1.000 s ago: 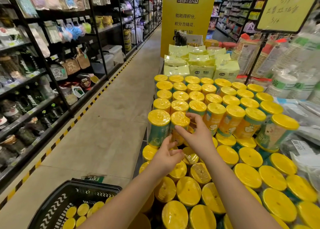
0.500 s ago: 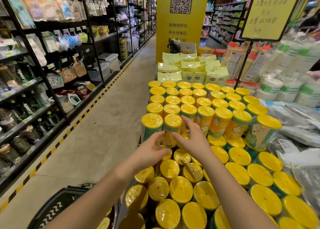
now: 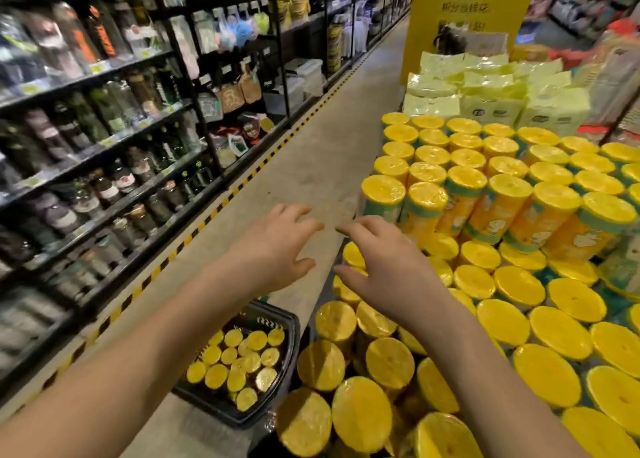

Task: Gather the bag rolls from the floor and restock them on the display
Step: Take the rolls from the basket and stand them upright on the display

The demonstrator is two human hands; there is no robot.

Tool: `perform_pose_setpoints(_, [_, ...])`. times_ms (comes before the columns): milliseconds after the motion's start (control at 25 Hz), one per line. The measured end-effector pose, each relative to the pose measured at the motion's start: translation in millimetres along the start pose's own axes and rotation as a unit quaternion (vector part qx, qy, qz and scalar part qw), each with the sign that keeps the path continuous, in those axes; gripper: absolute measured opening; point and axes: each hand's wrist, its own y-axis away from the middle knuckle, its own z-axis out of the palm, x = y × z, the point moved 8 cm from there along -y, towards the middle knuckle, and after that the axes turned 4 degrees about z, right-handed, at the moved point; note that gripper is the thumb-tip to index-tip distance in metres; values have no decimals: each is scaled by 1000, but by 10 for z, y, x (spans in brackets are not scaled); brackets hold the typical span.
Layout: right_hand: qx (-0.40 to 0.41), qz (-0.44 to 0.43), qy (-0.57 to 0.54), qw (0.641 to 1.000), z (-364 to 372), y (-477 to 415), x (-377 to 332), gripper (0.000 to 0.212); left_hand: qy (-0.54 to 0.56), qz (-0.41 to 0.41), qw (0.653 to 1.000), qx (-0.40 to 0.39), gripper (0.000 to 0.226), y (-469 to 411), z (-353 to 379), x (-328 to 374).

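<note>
Left hand (image 3: 277,246) and right hand (image 3: 384,267) reach forward side by side, both empty, on bare forearms that converge slightly toward the wrists. Each hand is turned palm-down, with fingers spread and slightly bent and the thumb held apart below them. The two index fingertips point toward each other with a narrow gap between. The left hand hangs above the aisle floor (image 3: 311,166), touching nothing. The right hand hangs over the near left edge of the lower bag rolls (image 3: 519,284); whether its palm touches them cannot be told.

Lower bag rolls stand upright and packed together, yellow ends up, filling the right foreground. Upper bag rolls (image 3: 464,183) stand in rows on top of them, farther back, their printed sides visible; the nearest row lies just beyond the right fingertips.

Between the forearms, a black basket (image 3: 277,313) sits on the floor just beside the stacked rolls. It holds basket rolls (image 3: 239,364), also upright with yellow ends up.

Behind the upper rows lie pale yellow packs (image 3: 485,90), and behind those rises a yellow pillar (image 3: 467,14) bearing printed characters. Dark shelving (image 3: 104,128) with blurred bottles lines the left side, edged by a yellow-and-black floor stripe (image 3: 207,216).
</note>
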Motion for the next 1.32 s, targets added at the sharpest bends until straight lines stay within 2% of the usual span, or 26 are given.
perform_pose_setpoints(280, [-126,-54,9,991,943,-309,-1036,67,8,-83,996,-28,66,869,546,-1175])
perform_pose_setpoints(480, [-173,-29,54,983,1695,-802,-1712,70,48,-65,996,-22,64,967,967,-2232])
perform_pose_setpoints(680, [-220,41,100,969,2681,-1372,-2417,65,83,-5,993,-82,65,969,1666,-3432])
perform_pose_setpoints(840, [-265,106,93,954,3262,-1303,-2475,60,110,21,984,-140,65,1013,2194,-3894])
perform_pose_setpoints(1000, [-295,130,55,945,4025,-1200,-2335,63,139,9,974,-181,60,991,2889,-4166])
perform_pose_setpoints(1120, [-305,143,15,941,4745,-1077,-2153,62,165,-16,965,-202,61,1021,3624,-4316])
perform_pose_setpoints(1320, [-325,164,-14,931,6492,-750,-1578,64,195,-63,948,-243,62,1018,5405,-4498])
